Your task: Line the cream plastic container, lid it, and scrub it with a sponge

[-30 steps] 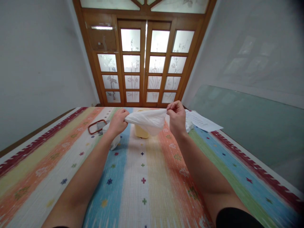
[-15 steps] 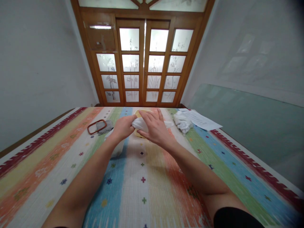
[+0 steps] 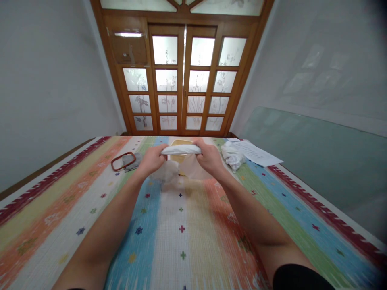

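Between my two hands a white cloth is stretched into a twisted roll. My left hand is closed around its left end, and my right hand grips the right end. Thin, sheer loose parts of the cloth hang below both fists. Behind and beneath the roll is a yellowish tray or shallow box, partly hidden by the cloth and hands.
On the left lie a brown rectangular frame and a grey cloth. To the right are a crumpled white cloth and a printed paper sheet. A striped tablecloth covers the table, with wooden glazed doors beyond.
My right hand has gone from lying spread over the cloth to gripping its right end. The cloth is now pulled into a roll between my hands, with its loose ends hanging down.
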Demonstrator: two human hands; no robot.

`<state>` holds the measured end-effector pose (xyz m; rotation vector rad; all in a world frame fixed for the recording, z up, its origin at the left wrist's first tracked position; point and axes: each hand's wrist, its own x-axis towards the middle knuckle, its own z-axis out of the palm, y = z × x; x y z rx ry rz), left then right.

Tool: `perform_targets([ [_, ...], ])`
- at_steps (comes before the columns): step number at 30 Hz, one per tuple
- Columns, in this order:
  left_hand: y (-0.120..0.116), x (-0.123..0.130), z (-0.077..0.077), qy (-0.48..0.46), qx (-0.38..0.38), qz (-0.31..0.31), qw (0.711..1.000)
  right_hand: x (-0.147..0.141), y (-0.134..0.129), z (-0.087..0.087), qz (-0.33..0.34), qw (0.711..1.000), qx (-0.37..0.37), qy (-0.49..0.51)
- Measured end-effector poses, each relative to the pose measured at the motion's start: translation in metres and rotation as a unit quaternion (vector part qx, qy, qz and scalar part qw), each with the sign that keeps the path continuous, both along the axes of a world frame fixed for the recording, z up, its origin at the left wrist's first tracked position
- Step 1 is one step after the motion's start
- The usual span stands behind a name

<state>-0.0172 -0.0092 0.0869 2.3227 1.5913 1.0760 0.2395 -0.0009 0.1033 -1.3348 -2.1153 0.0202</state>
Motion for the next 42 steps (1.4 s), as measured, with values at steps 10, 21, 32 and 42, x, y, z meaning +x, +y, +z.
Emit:
perform_targets([
  [10,-0.015,0.029,0.0,0.031,0.029,0.014,0.999,-0.021,-0.009,-0.014,0.139,0.99,-0.038,0.004],
  [21,-0.02,0.058,-0.022,-0.107,-0.099,-0.131,0.981,-0.02,0.002,-0.022,0.19,0.912,-0.012,0.364],
  [32,-0.012,0.083,-0.057,-0.203,-0.106,-0.201,0.952,-0.044,-0.024,-0.01,0.341,0.631,-0.269,0.642],
  [42,-0.014,0.084,-0.06,-0.254,-0.125,-0.22,0.933,-0.034,-0.026,-0.004,0.405,0.598,-0.274,0.635],
])
